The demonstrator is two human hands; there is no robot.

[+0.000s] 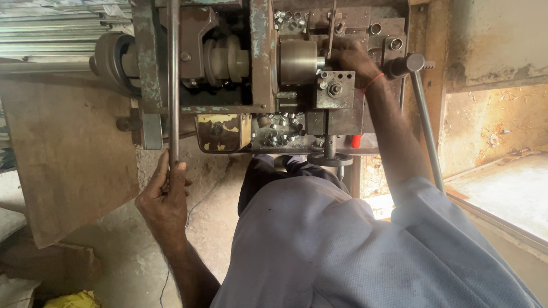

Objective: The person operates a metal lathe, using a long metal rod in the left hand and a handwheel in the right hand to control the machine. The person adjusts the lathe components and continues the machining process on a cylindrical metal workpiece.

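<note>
A dusty concrete floor (114, 251) lies under a worn metal machine (257, 74). Lower left, the left hand (164, 201) grips a long rod (173, 85); top centre, the right hand (351, 57) closes on a small part beside the chuck (298, 61).

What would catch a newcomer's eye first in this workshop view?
The worn metal machine across the top centre, with small metal fittings piled on its lower ledge. The left hand grips a long steel lever at lower left, while the right hand reaches in beside the shiny chuck.

Pale grey shirt (342, 245), red wrist thread (372, 83)
</note>
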